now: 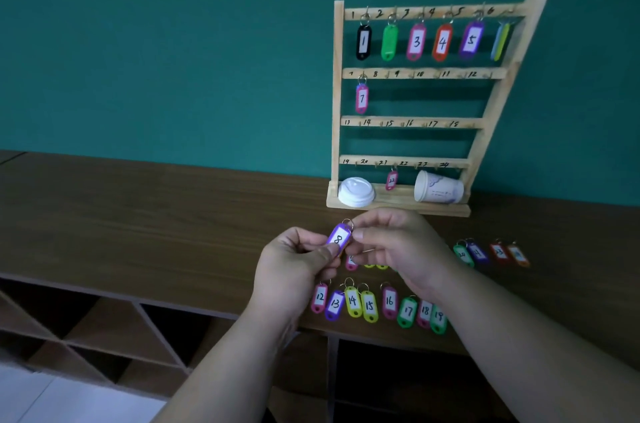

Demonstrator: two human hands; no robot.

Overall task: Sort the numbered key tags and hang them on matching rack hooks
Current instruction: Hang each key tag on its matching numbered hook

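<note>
Above the near half of the table (138, 214), both hands are together on one purple tag marked 8 (338, 238). The left hand (294, 260) pinches its lower end between thumb and fingers. The right hand (398, 249) pinches the metal ring (347, 224) at its top, so the tag is held tilted in the air, well short of the rack (337, 93).

Just beneath the wrists, a row of tags numbered 12 to 19 (370, 306) lies close to the table's front edge. A few more tags (478, 253) sit to the right of the right hand, and others are partly hidden under the hands.

A narrow strip of brown wood separates the hands from the rack's base, where a white lid (356, 192) and a paper cup on its side (438, 187) rest. To the left of the hands, the tabletop runs wide towards the teal wall.

On the rack's second rail, tag 7 (362, 98) hangs at the left end, with the written 8 just to its right.
</note>
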